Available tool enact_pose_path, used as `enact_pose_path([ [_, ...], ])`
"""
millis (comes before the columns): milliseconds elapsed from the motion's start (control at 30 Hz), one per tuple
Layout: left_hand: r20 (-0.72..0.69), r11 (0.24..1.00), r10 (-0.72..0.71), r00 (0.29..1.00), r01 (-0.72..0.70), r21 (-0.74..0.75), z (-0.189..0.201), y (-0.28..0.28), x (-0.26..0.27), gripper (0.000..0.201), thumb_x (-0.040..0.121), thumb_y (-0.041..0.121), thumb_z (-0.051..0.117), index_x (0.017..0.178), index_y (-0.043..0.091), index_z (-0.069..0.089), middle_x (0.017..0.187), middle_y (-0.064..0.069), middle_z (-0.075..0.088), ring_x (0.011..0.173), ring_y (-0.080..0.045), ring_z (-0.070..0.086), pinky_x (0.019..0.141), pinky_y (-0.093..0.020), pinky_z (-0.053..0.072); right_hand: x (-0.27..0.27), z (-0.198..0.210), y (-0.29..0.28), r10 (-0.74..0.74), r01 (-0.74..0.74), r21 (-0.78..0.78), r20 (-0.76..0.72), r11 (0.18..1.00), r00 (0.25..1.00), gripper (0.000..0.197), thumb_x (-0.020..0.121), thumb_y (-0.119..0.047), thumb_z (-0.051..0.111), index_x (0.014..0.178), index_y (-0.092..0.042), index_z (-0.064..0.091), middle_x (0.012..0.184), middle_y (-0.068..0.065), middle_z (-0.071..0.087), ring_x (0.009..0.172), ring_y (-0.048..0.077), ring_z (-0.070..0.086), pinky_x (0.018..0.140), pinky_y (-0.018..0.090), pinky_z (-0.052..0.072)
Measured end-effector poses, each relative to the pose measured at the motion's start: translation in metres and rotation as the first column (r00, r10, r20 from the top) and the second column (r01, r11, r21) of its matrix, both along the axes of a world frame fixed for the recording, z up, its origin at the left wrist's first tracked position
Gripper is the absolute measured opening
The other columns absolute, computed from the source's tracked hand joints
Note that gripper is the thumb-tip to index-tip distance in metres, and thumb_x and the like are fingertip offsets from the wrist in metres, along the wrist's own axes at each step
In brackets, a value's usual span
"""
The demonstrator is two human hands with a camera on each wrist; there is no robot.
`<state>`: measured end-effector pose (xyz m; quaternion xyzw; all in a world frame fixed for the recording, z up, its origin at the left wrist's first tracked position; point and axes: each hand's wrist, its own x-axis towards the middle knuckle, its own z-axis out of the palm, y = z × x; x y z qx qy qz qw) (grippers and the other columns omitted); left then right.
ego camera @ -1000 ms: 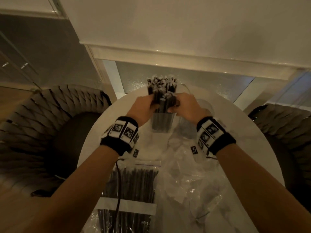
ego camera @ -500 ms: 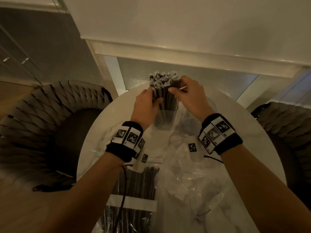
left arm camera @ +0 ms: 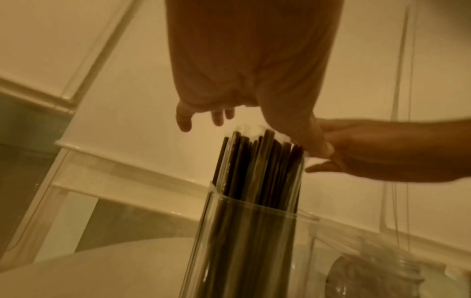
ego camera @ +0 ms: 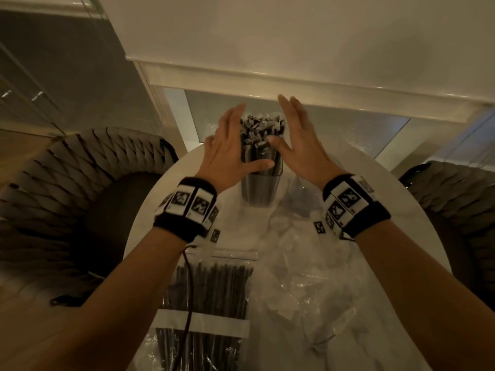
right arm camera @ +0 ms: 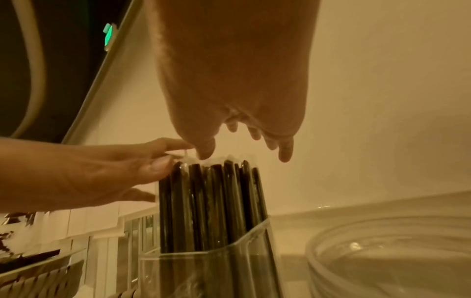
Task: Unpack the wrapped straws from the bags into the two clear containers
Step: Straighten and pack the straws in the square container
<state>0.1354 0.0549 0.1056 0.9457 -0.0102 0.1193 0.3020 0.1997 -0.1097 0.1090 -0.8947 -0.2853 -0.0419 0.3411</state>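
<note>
A bundle of black wrapped straws (ego camera: 261,129) stands upright in a clear square container (ego camera: 260,192) at the far side of the white round table (ego camera: 150,223). My left hand (ego camera: 227,148) and right hand (ego camera: 300,140) flank the straw tops, fingers straight and spread. The left thumb lies across the front of the bundle and the right thumb touches its top edge. In the left wrist view the straws (left arm camera: 260,161) rise out of the container (left arm camera: 242,242). The right wrist view shows those straws (right arm camera: 211,201) under my right hand's fingertips (right arm camera: 284,153).
A second clear round container (ego camera: 302,194) stands just right of the square one. A sealed bag of black straws (ego camera: 211,290) lies near me on the table, with crumpled empty plastic bags (ego camera: 308,277) to its right. Woven chairs (ego camera: 67,183) flank the table.
Both hands gripped the straw bundle a second ago. Their fingers have since let go and straightened, and the hands now stand open on either side of the straw tops.
</note>
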Motion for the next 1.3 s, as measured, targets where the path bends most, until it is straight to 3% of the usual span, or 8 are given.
enact_pose_path([
  [100,-0.124,0.987,-0.101,0.987,0.115,0.114,-0.002,-0.003,0.025,0.089,0.086,0.052,0.055,0.151,0.019,0.004,0.161,-0.002,0.002,0.148,-0.02,0.003,0.114,-0.062,0.014,0.011,-0.004,0.014,0.055,-0.071,-0.146,-0.107,0.987,0.993,0.058,0.101,-0.03,0.034,0.151,-0.014,0.01,0.161,0.011,0.0,0.147,0.031,-0.003,0.119,0.052,0.009],
  [333,-0.1,0.983,-0.134,0.986,0.145,0.114,-0.008,0.007,0.032,0.086,0.084,0.057,0.054,0.15,0.019,0.014,0.16,-0.001,0.014,0.148,-0.02,0.009,0.115,-0.058,0.018,0.012,-0.001,0.01,0.087,-0.102,-0.072,-0.186,0.992,0.979,0.051,0.102,-0.027,0.034,0.149,-0.012,0.021,0.159,0.011,0.015,0.147,0.025,0.011,0.12,0.035,0.013],
  [533,0.008,0.872,0.115,0.993,-0.098,-0.479,-0.03,0.019,-0.026,0.083,0.073,0.047,0.074,0.139,0.02,0.032,0.138,-0.003,0.031,0.13,-0.019,0.036,0.11,-0.038,0.034,-0.022,-0.007,-0.028,-0.134,0.255,0.375,-0.319,0.891,0.938,0.05,0.092,-0.012,0.054,0.139,-0.018,0.039,0.143,0.003,0.045,0.128,0.02,0.047,0.101,0.027,0.043],
  [700,-0.008,0.94,0.238,0.971,-0.232,-0.249,-0.057,0.003,-0.033,0.032,0.083,0.046,0.064,0.105,0.022,0.059,0.108,0.006,0.055,0.1,-0.018,0.056,0.09,-0.048,0.046,-0.028,-0.034,-0.011,-0.147,0.194,0.164,-0.263,0.967,0.954,0.04,0.085,-0.024,0.066,0.121,-0.013,0.056,0.113,0.004,0.058,0.096,0.018,0.057,0.079,0.024,0.045],
  [867,0.009,0.968,0.25,0.968,-0.25,0.006,-0.032,0.002,-0.003,0.023,0.097,0.035,0.044,0.101,0.018,0.058,0.095,0.001,0.054,0.105,-0.022,0.043,0.08,-0.031,0.02,-0.007,-0.009,0.005,-0.097,0.119,0.083,-0.23,0.989,0.968,0.028,0.094,-0.019,0.054,0.117,-0.005,0.061,0.101,0.003,0.062,0.087,0.012,0.052,0.064,0.01,0.037],
  [1000,-0.081,0.981,0.192,0.978,-0.189,0.052,-0.015,0.007,0.012,0.021,0.1,0.029,0.038,0.106,0.025,0.058,0.079,0.007,0.044,0.096,-0.016,0.03,0.08,-0.032,0.014,0.011,0.0,0.006,-0.108,0.099,-0.052,-0.228,0.994,0.968,0.026,0.094,-0.02,0.054,0.112,-0.003,0.062,0.097,0.01,0.065,0.088,0.023,0.059,0.071,0.023,0.036],
  [1200,-0.164,0.978,0.155,0.974,-0.129,0.163,-0.038,-0.003,0.0,0.023,0.097,0.024,0.042,0.115,0.017,0.056,0.116,-0.007,0.055,0.104,-0.024,0.036,0.079,-0.034,0.017,-0.001,-0.019,0.003,-0.122,0.095,-0.102,-0.308,0.99,0.943,0.022,0.09,-0.013,0.059,0.109,-0.002,0.063,0.11,0.015,0.067,0.096,0.021,0.061,0.072,0.018,0.035],
  [1300,-0.031,0.966,0.242,0.97,-0.244,-0.085,-0.04,0.003,-0.014,0.032,0.091,0.018,0.056,0.123,0.02,0.054,0.125,-0.007,0.048,0.113,-0.025,0.044,0.09,-0.036,0.032,-0.012,-0.016,-0.004,-0.187,0.213,0.092,-0.231,0.973,0.955,0.024,0.084,0.0,0.06,0.109,-0.003,0.057,0.109,0.013,0.064,0.095,0.025,0.064,0.073,0.021,0.046],
])
